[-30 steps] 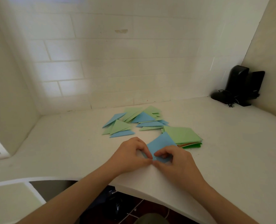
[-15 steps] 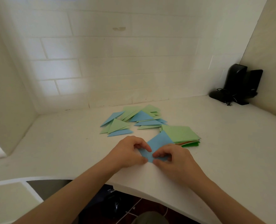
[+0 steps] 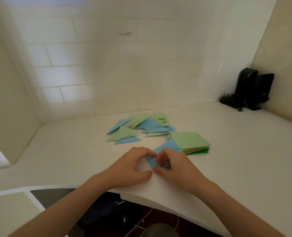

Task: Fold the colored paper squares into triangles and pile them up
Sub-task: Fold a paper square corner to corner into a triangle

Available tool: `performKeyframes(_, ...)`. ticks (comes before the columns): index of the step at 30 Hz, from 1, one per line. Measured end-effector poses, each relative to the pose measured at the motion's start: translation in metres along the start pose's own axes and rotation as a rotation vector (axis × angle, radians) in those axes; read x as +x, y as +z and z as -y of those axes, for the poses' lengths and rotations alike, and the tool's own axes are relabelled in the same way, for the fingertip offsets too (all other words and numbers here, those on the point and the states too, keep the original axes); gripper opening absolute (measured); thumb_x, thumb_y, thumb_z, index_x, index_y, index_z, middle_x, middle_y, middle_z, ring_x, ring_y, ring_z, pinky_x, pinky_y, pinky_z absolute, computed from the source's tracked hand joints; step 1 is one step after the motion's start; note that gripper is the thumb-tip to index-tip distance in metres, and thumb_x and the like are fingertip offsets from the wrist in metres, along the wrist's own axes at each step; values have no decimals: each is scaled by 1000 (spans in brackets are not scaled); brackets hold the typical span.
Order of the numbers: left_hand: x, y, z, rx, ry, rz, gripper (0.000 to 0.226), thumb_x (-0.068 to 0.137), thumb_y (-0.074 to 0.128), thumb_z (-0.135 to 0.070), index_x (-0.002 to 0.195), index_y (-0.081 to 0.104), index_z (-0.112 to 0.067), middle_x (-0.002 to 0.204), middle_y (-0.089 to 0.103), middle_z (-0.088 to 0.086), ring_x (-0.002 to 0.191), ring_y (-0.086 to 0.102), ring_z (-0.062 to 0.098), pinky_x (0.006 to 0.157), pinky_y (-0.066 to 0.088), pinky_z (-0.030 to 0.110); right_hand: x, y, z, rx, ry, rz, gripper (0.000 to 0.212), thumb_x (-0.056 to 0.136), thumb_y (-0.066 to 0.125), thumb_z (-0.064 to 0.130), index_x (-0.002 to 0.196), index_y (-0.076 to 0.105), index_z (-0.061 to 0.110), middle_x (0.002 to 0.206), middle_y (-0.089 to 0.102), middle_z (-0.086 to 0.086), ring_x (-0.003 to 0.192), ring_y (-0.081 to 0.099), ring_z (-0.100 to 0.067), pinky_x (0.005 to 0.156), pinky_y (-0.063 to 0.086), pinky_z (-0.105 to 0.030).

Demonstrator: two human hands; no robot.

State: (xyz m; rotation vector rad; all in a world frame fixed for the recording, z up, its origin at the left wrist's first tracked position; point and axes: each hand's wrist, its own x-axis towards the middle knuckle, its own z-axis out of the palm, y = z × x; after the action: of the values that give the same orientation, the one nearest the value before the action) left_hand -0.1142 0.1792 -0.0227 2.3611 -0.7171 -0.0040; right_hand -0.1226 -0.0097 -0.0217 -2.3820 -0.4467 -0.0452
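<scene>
Left hand (image 3: 130,165), right hand (image 3: 173,165) (fingers curled, touching)

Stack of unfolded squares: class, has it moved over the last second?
No. The stack of unfolded squares still lies just right of the folded triangles, with the same gap between them; only the camera shifted slightly.

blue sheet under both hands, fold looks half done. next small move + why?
Probably bring the near corner of the blue sheet up to its far corner and press the crease flat. Both the left hand and right hand pinch it at the near end, and it does not yet look like a triangle such as those in the folded pile behind.
</scene>
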Motion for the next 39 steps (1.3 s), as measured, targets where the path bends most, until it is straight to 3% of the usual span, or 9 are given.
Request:
performKeyframes(5, -1, -2, 4, 68, 103, -44, 36, 81, 68, -33, 116, 57, -31, 114, 55, -23, 109, 45, -4, 93, 34, 11, -1, -6, 4, 96, -25, -18, 12, 83, 66, 19, 90, 58, 24, 79, 62, 11, 71, 55, -5, 65, 44, -16)
performKeyframes(9, -3, -3, 7, 276, 237, -180, 18, 86, 52, -33, 95, 65, -25, 95, 63, -13, 90, 52, 3, 78, 41, 20, -5, -23, 7, 189, -63, 29, 10, 83, 67, 18, 87, 59, 24, 76, 61, 13, 73, 55, -2, 61, 39, -13)
performKeyframes(15, -12, 9, -1, 400, 271, -200, 26, 90, 43, -36, 86, 65, -23, 83, 62, -10, 77, 55, 10, 65, 44, 27, -22, -26, -11, -99, -161, 44, 4, 83, 67, 34, 86, 69, 33, 88, 60, 19, 88, 54, -2, 74, 37, -7)
performKeyframes(19, -9, 16, -5, 278, 175, -186, 25, 87, 49, -42, 86, 66, -24, 86, 60, -11, 81, 53, 5, 69, 45, 24, -30, -26, -23, -143, -161, 20, 17, 80, 67, 47, 91, 69, 34, 98, 57, 20, 95, 52, 2, 84, 37, -9)
performKeyframes(23, -5, 18, -6, 154, -16, -244, 18, 83, 66, -44, 77, 63, -28, 81, 57, -12, 81, 48, 3, 71, 37, 18, -25, -16, -23, -132, -85, -104, 13, 81, 65, 46, 82, 69, 33, 89, 55, 18, 87, 51, 2, 75, 37, -13)
performKeyframes(27, -3, 19, -3, 179, -212, -297, 26, 76, 66, -55, 78, 60, -29, 87, 52, -13, 90, 43, 8, 75, 35, 18, -19, -7, -21, -113, 13, -199, 19, 78, 66, 49, 71, 64, 31, 82, 53, 15, 78, 49, -1, 73, 40, -23)
performKeyframes(32, 2, 28, -5, 339, -272, -290, 40, 75, 56, -67, 86, 60, -29, 91, 45, -13, 92, 37, 10, 80, 35, 24, -15, 2, -14, -198, 99, -236, 32, 70, 61, 65, 62, 53, 34, 81, 48, 14, 81, 49, -5, 77, 45, -34)
performKeyframes(37, -2, 17, 2, 171, -261, -235, 27, 77, 65, -54, 87, 52, -31, 88, 48, -15, 91, 42, 9, 79, 38, 24, -12, -4, -16, -105, 126, -173, 25, 71, 71, 50, 81, 54, 35, 91, 45, 16, 78, 44, 2, 82, 42, -33)
performKeyframes(39, -6, 10, 3, 128, -247, -210, 22, 79, 68, -45, 90, 53, -32, 89, 49, -15, 91, 43, 8, 77, 37, 20, -12, -8, -17, -42, 141, -142, 26, 72, 75, 41, 87, 55, 35, 94, 46, 14, 74, 43, 3, 80, 40, -24)
